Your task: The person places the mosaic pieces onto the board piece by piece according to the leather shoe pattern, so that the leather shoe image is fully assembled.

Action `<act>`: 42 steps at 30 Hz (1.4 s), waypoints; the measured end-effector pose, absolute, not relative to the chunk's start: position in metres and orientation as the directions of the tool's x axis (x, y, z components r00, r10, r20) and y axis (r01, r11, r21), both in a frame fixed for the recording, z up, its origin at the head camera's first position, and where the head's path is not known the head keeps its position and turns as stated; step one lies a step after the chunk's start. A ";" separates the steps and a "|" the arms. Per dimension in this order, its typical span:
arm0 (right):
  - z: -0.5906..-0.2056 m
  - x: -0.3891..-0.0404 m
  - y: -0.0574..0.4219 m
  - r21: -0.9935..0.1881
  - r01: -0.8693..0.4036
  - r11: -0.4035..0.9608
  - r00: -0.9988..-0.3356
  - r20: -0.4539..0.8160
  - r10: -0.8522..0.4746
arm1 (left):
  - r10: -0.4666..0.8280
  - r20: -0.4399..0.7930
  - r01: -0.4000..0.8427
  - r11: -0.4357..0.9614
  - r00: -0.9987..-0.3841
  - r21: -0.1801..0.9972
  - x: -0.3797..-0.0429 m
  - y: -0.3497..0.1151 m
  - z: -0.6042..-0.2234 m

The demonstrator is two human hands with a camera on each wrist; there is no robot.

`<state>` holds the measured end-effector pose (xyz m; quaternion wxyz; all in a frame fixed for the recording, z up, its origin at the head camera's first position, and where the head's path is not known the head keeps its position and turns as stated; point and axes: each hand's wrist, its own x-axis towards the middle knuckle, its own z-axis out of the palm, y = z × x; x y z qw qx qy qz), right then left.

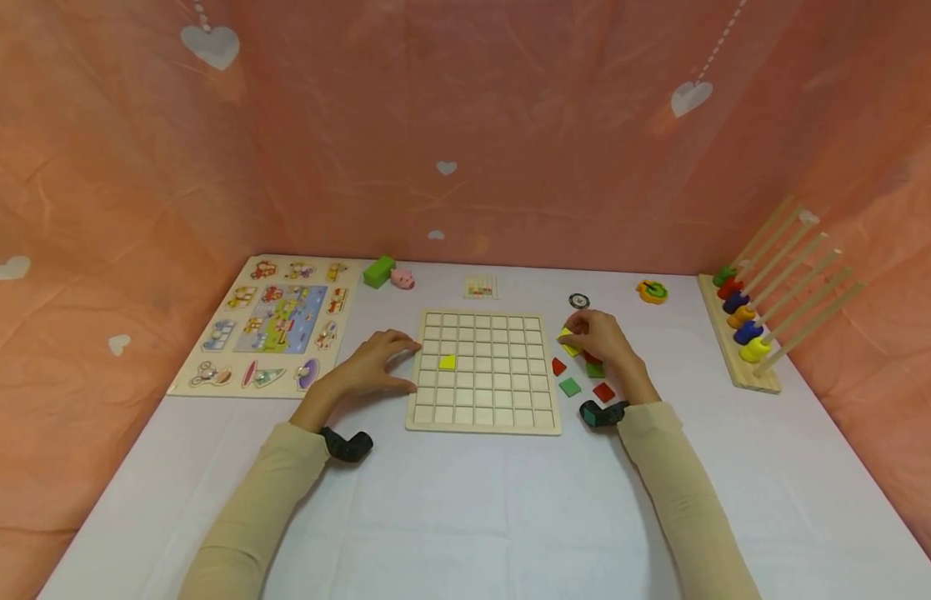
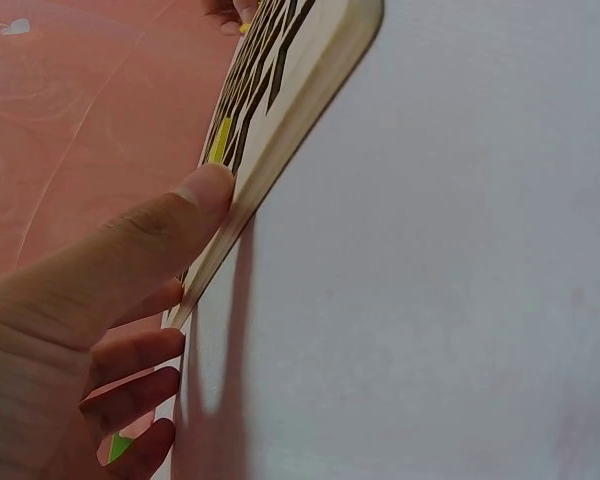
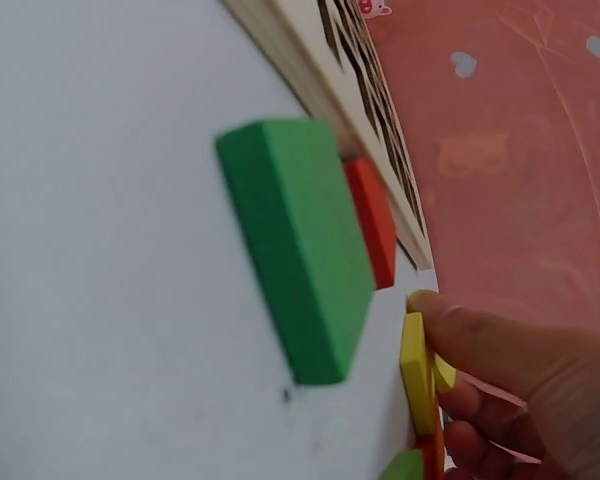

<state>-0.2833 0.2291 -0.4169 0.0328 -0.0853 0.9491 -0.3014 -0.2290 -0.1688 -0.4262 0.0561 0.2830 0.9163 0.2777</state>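
Observation:
A square wooden grid board [image 1: 483, 421] lies in the middle of the table, with one yellow tile [image 1: 447, 362] in a cell on its left side. My left hand [image 1: 375, 364] rests at the board's left edge, thumb and fingers spread; its thumb touches the rim in the left wrist view. Beyond the board's right edge, my right hand [image 1: 606, 340] pinches a yellow tile [image 3: 444, 374] between thumb and fingers. Another yellow tile [image 3: 416, 372] stands right by the thumb. Around this hand lie green tiles [image 1: 570, 387] and red tiles [image 1: 603, 392].
A picture puzzle board [image 1: 345, 333] lies at the left. Along the back are a green block [image 1: 379, 272], a pink pig [image 1: 402, 278], a small pattern card [image 1: 481, 287], a round black-rimmed disc [image 1: 579, 301] and an orange-green toy [image 1: 652, 291]. A pegged bead rack [image 1: 761, 382] stands at right.

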 end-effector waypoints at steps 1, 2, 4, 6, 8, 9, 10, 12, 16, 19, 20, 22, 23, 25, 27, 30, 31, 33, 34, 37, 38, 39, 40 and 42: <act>-0.417 -0.284 0.229 -0.579 -0.150 0.801 -0.982 -0.011 -0.191 | 0.549 0.052 0.485 0.686 -0.834 0.542 -0.229 -0.169 -0.426; -0.416 -0.284 0.229 -0.586 -0.156 0.795 -0.980 -0.012 -0.201 | 0.547 0.049 0.481 0.686 -0.836 0.546 -0.229 -0.169 -0.426; -0.415 -0.284 0.227 -0.597 -0.168 0.784 -0.977 -0.005 -0.213 | 0.547 0.048 0.481 0.686 -0.836 0.546 -0.229 -0.169 -0.426; -0.413 -0.285 0.225 -0.625 -0.170 0.762 -0.977 0.003 -0.215 | 0.545 0.046 0.478 0.687 -0.837 0.547 -0.229 -0.169 -0.425; -0.411 -0.284 0.221 -0.661 -0.172 0.731 -0.976 0.016 -0.215 | 0.545 0.045 0.478 0.689 -0.837 0.544 -0.229 -0.169 -0.425; -0.410 -0.284 0.219 -0.678 -0.179 0.713 -0.975 0.027 -0.220 | 0.545 0.044 0.477 0.689 -0.837 0.545 -0.229 -0.169 -0.425; -0.409 -0.284 0.217 -0.697 -0.190 0.692 -0.972 0.037 -0.230 | 0.544 0.043 0.476 0.689 -0.838 0.547 -0.229 -0.169 -0.425; -0.408 -0.283 0.213 -0.737 -0.213 0.641 -0.964 0.051 -0.262 | 0.544 0.040 0.473 0.689 -0.838 0.549 -0.229 -0.168 -0.425; -0.405 -0.281 0.200 -0.794 -0.248 0.554 -0.939 0.057 -0.339 | 0.544 0.040 0.473 0.688 -0.838 0.550 -0.229 -0.168 -0.424; -0.405 -0.278 0.187 -0.814 -0.236 0.531 -0.929 0.029 -0.368 | 0.547 0.044 0.478 0.686 -0.836 0.548 -0.230 -0.168 -0.425; -0.405 -0.277 0.182 -0.817 -0.236 0.526 -0.925 0.023 -0.379 | 0.547 0.046 0.479 0.685 -0.836 0.548 -0.230 -0.168 -0.424; -0.407 -0.276 0.174 -0.834 -0.239 0.498 -0.911 0.015 -0.412 | 0.548 0.050 0.483 0.685 -0.835 0.546 -0.230 -0.168 -0.424; -0.408 -0.274 0.170 -0.838 -0.250 0.486 -0.901 0.018 -0.434 | 0.550 0.053 0.487 0.685 -0.833 0.542 -0.230 -0.168 -0.425; -0.412 -0.273 0.163 -0.844 -0.281 0.457 -0.878 0.033 -0.477 | 0.551 0.055 0.489 0.685 -0.833 0.541 -0.230 -0.168 -0.425; -0.414 -0.270 0.155 -0.851 -0.307 0.426 -0.857 0.052 -0.513 | 0.551 0.053 0.489 0.686 -0.833 0.538 -0.230 -0.168 -0.426; -0.419 -0.268 0.145 -0.851 -0.323 0.414 -0.847 0.065 -0.527 | 0.548 0.052 0.483 0.684 -0.835 0.546 -0.230 -0.168 -0.427; -0.421 -0.267 0.142 -0.849 -0.327 0.414 -0.846 0.069 -0.528 | 0.547 0.054 0.483 0.683 -0.835 0.548 -0.230 -0.168 -0.427; -0.424 -0.266 0.137 -0.845 -0.334 0.417 -0.847 0.076 -0.526 | 0.546 0.060 0.484 0.680 -0.836 0.551 -0.229 -0.168 -0.426; -0.425 -0.265 0.135 -0.844 -0.337 0.418 -0.849 0.080 -0.523 | 0.545 0.061 0.483 0.679 -0.836 0.553 -0.229 -0.167 -0.426; -0.427 -0.264 0.131 -0.834 -0.356 0.421 -0.848 0.099 -0.520 | 0.545 0.063 0.483 0.678 -0.836 0.554 -0.229 -0.167 -0.425; -0.428 -0.263 0.130 -0.829 -0.364 0.424 -0.848 0.107 -0.519 | 0.545 0.063 0.483 0.678 -0.836 0.553 -0.229 -0.167 -0.425; -0.428 -0.262 0.129 -0.824 -0.372 0.427 -0.848 0.114 -0.518 | 0.544 0.062 0.483 0.679 -0.837 0.553 -0.229 -0.168 -0.425; -0.428 -0.261 0.127 -0.817 -0.381 0.434 -0.848 0.121 -0.516 | 0.543 0.061 0.481 0.680 -0.837 0.553 -0.229 -0.168 -0.425; -0.428 -0.260 0.125 -0.797 -0.403 0.450 -0.846 0.137 -0.515 | 0.542 0.060 0.480 0.681 -0.838 0.553 -0.229 -0.168 -0.426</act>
